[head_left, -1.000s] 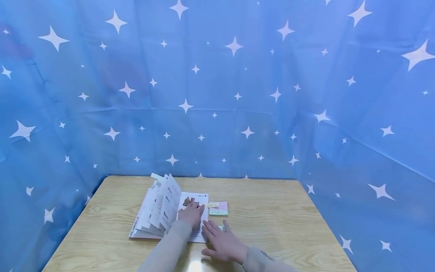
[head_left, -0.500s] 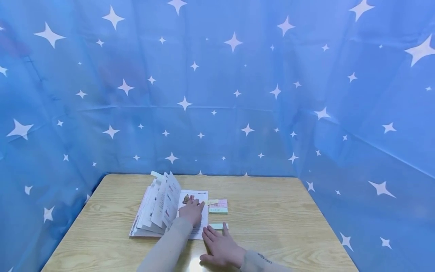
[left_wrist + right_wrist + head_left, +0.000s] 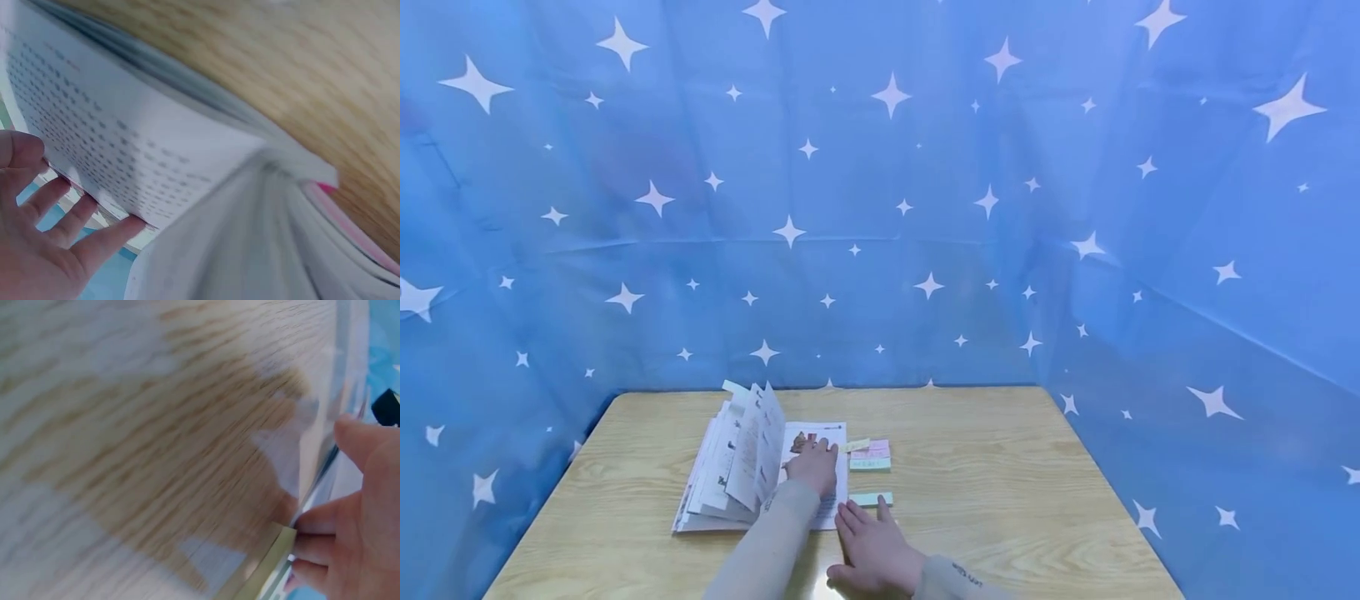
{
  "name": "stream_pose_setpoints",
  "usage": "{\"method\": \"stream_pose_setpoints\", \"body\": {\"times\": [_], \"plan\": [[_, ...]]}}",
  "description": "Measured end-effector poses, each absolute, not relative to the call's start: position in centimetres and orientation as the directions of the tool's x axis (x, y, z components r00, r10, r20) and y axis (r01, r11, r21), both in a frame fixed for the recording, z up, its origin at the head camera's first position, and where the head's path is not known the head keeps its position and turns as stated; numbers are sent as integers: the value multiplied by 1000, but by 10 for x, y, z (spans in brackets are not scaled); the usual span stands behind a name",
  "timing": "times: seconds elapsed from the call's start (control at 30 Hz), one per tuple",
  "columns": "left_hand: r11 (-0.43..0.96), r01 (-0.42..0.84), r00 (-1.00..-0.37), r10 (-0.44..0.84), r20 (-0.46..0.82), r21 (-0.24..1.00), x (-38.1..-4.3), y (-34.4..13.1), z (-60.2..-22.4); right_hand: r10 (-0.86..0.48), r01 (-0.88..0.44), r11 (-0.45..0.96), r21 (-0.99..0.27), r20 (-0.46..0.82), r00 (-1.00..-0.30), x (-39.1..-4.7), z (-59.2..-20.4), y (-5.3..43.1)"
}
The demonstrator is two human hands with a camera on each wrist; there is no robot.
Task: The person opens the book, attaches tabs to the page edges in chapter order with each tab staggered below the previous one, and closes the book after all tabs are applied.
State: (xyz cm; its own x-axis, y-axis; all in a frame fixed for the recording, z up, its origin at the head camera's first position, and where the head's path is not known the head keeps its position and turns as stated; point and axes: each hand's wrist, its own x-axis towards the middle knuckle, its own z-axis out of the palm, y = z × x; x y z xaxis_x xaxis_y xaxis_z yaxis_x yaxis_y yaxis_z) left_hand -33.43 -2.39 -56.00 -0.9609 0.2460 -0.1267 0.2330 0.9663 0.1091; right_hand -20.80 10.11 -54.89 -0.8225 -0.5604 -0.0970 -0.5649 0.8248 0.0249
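An open book (image 3: 831, 510) lies at the left of the table, its left-hand pages (image 3: 748, 454) fanned upward. My left hand (image 3: 815, 468) rests on the flat right page beside a small brown picture, fingers extended; in the left wrist view the left hand (image 3: 53, 250) spreads over the page near printed lines. A yellow sticky strip (image 3: 855, 446) crosses that page's right edge, apart from my fingertips. My right hand (image 3: 874, 550) lies palm down by the page's lower right corner, fingers straight. Just beyond its fingertips is a pale green sticky strip pad (image 3: 872, 499).
Pink sticky notes (image 3: 877, 448) and a green one (image 3: 871, 465) lie right of the book. A white tab (image 3: 735, 388) sticks out from the raised pages. The wooden table (image 3: 1000, 467) ends at a blue star-patterned curtain (image 3: 880, 183).
My right hand has drawn slightly back toward me, uncovering the green strip pad. The left hand stays on the page. The whole head view has shifted a little.
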Motion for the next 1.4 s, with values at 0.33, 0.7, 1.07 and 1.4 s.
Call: {"method": "stream_pose_setpoints", "body": {"times": [0.33,0.7,1.07,1.4], "plan": [[945,322,-944,325,-62,51,-322,-24,-554,-519,-531,844,70,-141,-843,-205,-551,95],[980,196,-977,197,-87,11,-312,-20,-559,-558,-572,816,85,-144,-817,-194,-557,81],[962,258,-960,266,-86,94,-312,-17,-548,-481,-502,857,115,-169,-860,-198,-553,84],[886,367,-878,431,-209,282,-297,-46,-532,-471,-490,862,131,-150,-869,-202,-548,88]]}}
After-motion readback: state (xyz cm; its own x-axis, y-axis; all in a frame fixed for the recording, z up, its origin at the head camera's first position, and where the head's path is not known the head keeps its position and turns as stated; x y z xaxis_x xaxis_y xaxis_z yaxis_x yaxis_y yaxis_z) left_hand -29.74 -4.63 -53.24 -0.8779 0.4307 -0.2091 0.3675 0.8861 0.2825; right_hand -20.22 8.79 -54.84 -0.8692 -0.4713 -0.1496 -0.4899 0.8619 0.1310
